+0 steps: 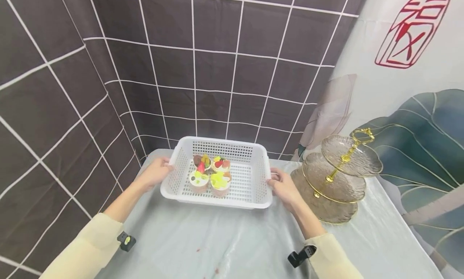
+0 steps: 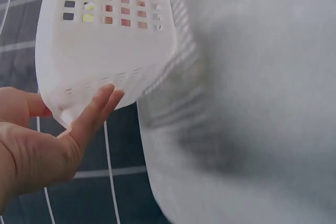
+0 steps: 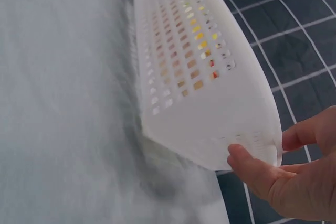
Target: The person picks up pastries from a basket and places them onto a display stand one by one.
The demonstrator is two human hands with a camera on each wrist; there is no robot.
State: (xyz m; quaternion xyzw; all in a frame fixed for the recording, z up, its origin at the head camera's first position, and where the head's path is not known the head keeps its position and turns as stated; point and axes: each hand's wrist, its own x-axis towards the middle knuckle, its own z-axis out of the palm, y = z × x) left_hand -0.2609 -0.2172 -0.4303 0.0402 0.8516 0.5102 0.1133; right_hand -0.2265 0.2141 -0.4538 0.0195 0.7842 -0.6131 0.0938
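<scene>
A white plastic basket (image 1: 241,184) with perforated walls is held between my two hands, close over the table. My left hand (image 1: 154,175) grips its left end, thumb and fingers on either side of the rim in the left wrist view. At the opposite end my right hand (image 1: 284,188) pinches the rim, with a fingertip against the outer wall in the right wrist view. Several small cakes topped with fruit, among them a front cake (image 1: 220,185) with yellow topping and a back cake (image 1: 201,162) with darker topping, sit grouped in the basket's left half.
To the right stands a three-tier glass stand (image 1: 342,166) with a gold post and handle. A pale cloth covers the table (image 1: 188,238). Dark curtains (image 1: 214,69) with white grid lines hang behind and to the left; a printed white curtain (image 1: 366,41) hangs right.
</scene>
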